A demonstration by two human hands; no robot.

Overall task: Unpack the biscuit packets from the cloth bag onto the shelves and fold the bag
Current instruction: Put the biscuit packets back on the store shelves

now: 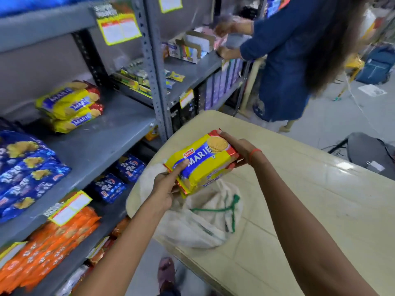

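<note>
I hold a small stack of yellow Marie biscuit packets (201,163) with both hands above the cloth bag. My left hand (165,186) grips the near end, index finger along the top. My right hand (241,149) clasps the far end. The off-white cloth bag (205,223) with green handles lies crumpled on the beige table (299,199), its mouth under the packets. More Marie packets (70,105) are stacked on the grey middle shelf (106,133) at the left.
Blue 20-20 packets (27,171) lie on the shelf's left end, orange packets (49,242) and more blue ones (119,178) below. Another person in blue (288,60) works at the far shelf. A metal upright (156,82) divides the racks.
</note>
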